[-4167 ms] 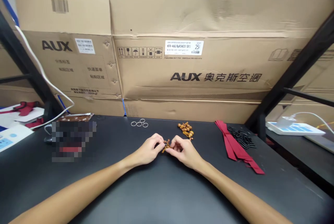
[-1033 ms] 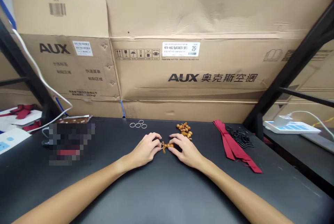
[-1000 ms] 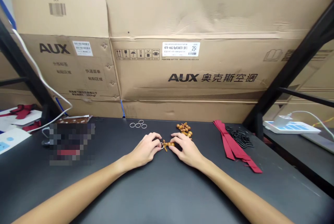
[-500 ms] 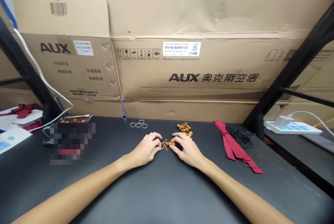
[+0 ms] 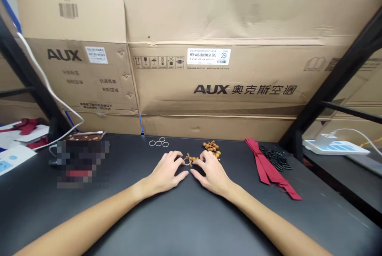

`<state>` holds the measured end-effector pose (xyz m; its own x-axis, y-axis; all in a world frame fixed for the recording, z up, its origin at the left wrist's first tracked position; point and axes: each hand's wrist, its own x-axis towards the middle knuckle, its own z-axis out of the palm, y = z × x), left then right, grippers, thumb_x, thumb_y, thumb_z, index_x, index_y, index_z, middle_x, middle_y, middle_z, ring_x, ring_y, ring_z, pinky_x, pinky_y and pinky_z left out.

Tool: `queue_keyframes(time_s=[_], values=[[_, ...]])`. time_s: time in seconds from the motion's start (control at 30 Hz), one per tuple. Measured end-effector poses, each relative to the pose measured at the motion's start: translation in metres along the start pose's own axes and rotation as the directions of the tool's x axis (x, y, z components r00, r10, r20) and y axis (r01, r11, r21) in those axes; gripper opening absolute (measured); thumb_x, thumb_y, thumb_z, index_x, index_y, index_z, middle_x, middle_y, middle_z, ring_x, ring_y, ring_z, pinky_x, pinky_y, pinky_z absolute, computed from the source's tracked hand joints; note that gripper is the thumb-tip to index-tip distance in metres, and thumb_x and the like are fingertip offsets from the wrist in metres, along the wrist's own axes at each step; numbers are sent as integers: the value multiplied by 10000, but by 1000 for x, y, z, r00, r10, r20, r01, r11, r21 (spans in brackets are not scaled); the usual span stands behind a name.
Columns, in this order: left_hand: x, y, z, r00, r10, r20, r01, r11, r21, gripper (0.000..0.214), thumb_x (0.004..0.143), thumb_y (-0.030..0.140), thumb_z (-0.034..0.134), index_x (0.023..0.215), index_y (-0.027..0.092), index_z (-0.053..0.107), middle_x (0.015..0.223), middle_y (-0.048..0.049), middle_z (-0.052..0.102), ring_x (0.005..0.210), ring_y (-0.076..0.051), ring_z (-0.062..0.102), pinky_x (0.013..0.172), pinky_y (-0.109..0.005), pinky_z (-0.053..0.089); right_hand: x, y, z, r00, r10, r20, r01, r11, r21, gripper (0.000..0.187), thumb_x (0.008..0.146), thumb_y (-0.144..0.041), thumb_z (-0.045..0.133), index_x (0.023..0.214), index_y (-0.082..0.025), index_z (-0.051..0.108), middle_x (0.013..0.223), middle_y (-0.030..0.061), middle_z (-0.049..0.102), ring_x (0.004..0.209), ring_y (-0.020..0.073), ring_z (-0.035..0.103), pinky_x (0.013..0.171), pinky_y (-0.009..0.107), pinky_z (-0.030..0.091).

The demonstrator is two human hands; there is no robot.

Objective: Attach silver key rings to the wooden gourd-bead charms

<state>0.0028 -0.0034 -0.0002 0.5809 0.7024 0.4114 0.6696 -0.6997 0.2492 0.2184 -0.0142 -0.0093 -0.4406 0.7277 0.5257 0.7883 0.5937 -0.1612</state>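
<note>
A small brown gourd-shaped pendant with a cord [image 5: 194, 159] lies on the dark tabletop between my hands. A metal ring [image 5: 187, 164] is at its left end; whether the two are joined is too small to tell. My left hand [image 5: 167, 171] rests beside the ring, thumb and fingers apart, with fingertips at or very near its left edge. My right hand [image 5: 212, 173] is over the pendant's right end, its index fingertip at the pendant and its thumb spread apart below. The right fingers hide part of the pendant. More brown gourd pendants [image 5: 211, 145] lie in a pile just behind my right hand.
Several metal rings [image 5: 159, 143] lie at the back left. On the right are red fabric strips [image 5: 268, 168] and a pile of black clips [image 5: 276, 158]. A blurred-out item [image 5: 83, 162] sits on the left. Cardboard boxes [image 5: 215, 105] wall off the back, with black frame posts at both sides.
Both thumbs have moved away from the fingers and toward each other, in front of the pendant. The pendant and ring have shifted slightly away from me.
</note>
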Motion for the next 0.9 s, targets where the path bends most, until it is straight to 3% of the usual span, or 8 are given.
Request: queue_keyframes(time_s=[0.1,0.17,0.33,0.53,0.9], values=[[1,-9,5,991,-127,32,126,991,53,576,852,557,542,1292,187,515,1398,-145,439,1267,-337,424,1026,-492,369,3,3,6,994,108,-5,-108,993,-56,396,865,-412,582,1185,-181,608,1011,123,522,960,264,492,847,417,464],[1,-14,7,985,-153,75,148,987,66,679,848,624,500,1349,166,478,1439,-156,413,1315,-341,383,1066,-489,340,3,5,6,993,120,19,-119,992,-50,429,866,-439,576,1209,-181,602,1044,131,535,994,272,502,875,431,465],[-1,-17,7,987,-94,128,87,995,53,651,900,608,424,1366,156,473,1459,-141,415,1363,-313,349,1108,-471,303,-2,5,0,984,77,159,-82,996,23,438,887,-481,532,1224,-210,604,1245,134,550,1146,290,507,974,467,434],[-1,-17,8,987,-73,143,63,995,74,657,912,611,389,1363,141,478,1463,-149,409,1375,-304,339,1118,-463,295,-5,4,-2,952,44,302,-73,993,87,572,910,-531,463,1387,-215,459,1495,121,363,1376,307,326,1122,524,282],[-1,-17,9,989,-65,137,56,996,69,654,918,596,394,1361,124,479,1459,-157,412,1372,-311,340,1120,-476,288,-4,3,-4,947,62,314,-98,990,100,579,908,-529,474,1386,-204,459,1499,124,354,1388,301,309,1136,529,263]])
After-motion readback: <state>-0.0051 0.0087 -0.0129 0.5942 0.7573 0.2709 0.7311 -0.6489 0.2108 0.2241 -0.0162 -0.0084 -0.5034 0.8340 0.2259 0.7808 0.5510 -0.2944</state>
